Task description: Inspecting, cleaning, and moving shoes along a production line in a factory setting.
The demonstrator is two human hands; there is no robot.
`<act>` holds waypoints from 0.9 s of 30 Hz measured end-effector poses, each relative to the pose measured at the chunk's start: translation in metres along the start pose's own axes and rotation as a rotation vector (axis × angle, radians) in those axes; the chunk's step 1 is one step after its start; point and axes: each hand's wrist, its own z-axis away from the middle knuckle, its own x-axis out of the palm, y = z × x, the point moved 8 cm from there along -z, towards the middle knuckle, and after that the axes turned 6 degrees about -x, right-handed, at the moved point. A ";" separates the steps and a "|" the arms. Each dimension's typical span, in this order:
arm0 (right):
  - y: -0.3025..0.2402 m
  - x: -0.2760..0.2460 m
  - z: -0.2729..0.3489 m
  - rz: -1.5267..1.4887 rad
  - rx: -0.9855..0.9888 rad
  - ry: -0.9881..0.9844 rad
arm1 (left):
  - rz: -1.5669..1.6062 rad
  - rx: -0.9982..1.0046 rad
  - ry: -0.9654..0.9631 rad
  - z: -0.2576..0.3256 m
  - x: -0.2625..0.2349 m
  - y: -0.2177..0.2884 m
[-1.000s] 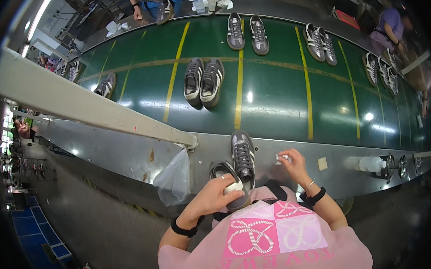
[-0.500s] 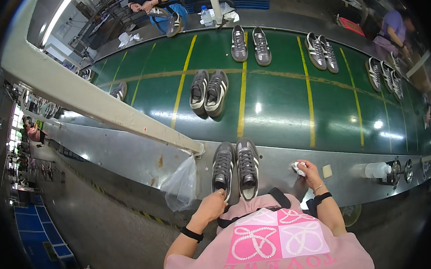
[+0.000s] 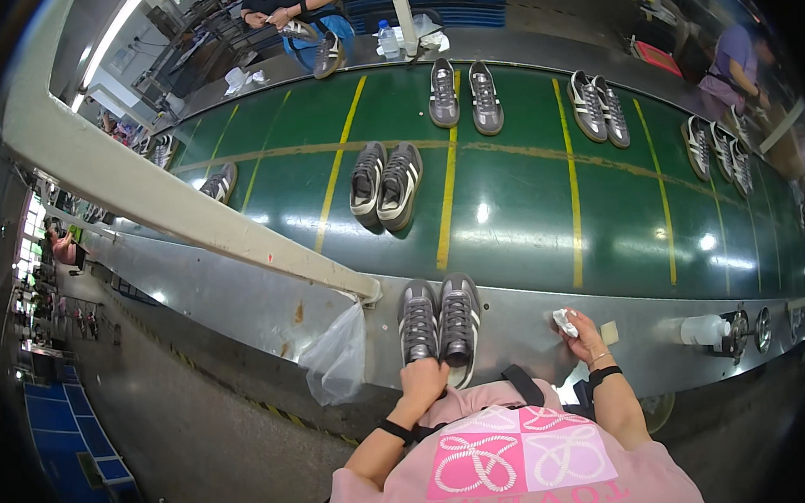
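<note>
**At the belt's near rim: grey pair set down**

At 6 o'clock of the green conveyor belt [image 3: 528,218], grey sneaker pair [image 3: 440,321] sits on the metal ledge [image 3: 516,332]. Left hand [image 3: 425,378] clasps the heels. Right hand [image 3: 581,331], at 3 o'clock, pinches a white cloth [image 3: 564,320]. I'd square the heels flush, cloth kept clear.

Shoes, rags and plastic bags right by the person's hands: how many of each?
Grey shoes: 2
White rag: 1
Clear plastic bag: 1
Total: 4
</note>
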 end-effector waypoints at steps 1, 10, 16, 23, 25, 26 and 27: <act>0.000 -0.001 0.000 0.014 0.009 0.003 | 0.003 -0.036 -0.031 -0.002 -0.002 -0.009; 0.002 -0.017 -0.005 0.043 0.051 0.034 | 0.141 0.092 -0.209 0.039 -0.107 -0.072; 0.004 -0.031 -0.007 0.047 0.089 0.075 | 0.252 -0.267 -0.097 0.093 -0.177 -0.154; 0.001 -0.034 -0.006 -0.004 0.072 0.049 | -0.084 -0.367 0.331 0.029 -0.234 -0.226; 0.000 -0.036 -0.007 -0.007 0.057 0.070 | -0.151 -0.338 0.438 -0.020 -0.254 -0.241; 0.001 -0.040 -0.006 0.007 0.076 0.109 | -0.164 -0.318 0.516 -0.048 -0.265 -0.250; -0.001 -0.037 -0.007 -0.004 0.049 0.070 | -0.150 -0.328 0.605 -0.077 -0.277 -0.262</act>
